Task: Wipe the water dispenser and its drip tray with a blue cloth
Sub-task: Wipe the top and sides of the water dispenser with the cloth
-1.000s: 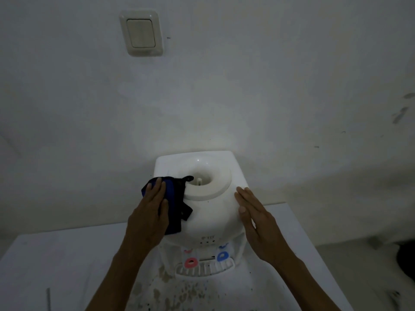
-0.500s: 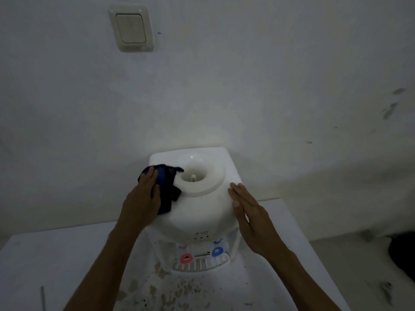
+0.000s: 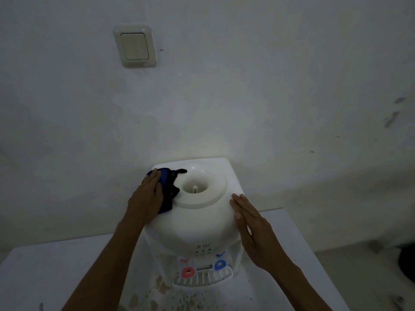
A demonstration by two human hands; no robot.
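The person's left hand (image 3: pixel 147 198) lies palm-down, fingers together pointing toward twelve o'clock. The right hand (image 3: pixel 251 227) is flat and open, fingers extended toward eleven o'clock. Both bare forearms reach up from six o'clock.

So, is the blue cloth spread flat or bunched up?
Bunched up: the blue cloth lies crumpled under the left hand, beside the bottle socket of the water dispenser.

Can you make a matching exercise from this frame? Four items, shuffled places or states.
Items:
1. blue cloth
2. right hand
3. light switch
4. drip tray

Places or states:
A. on the wall, above the water dispenser
B. flat against the dispenser's side
C. at the dispenser's front base
D. under the left hand, on the dispenser's top

Pairs: 1-D, 2-B, 3-A, 4-C
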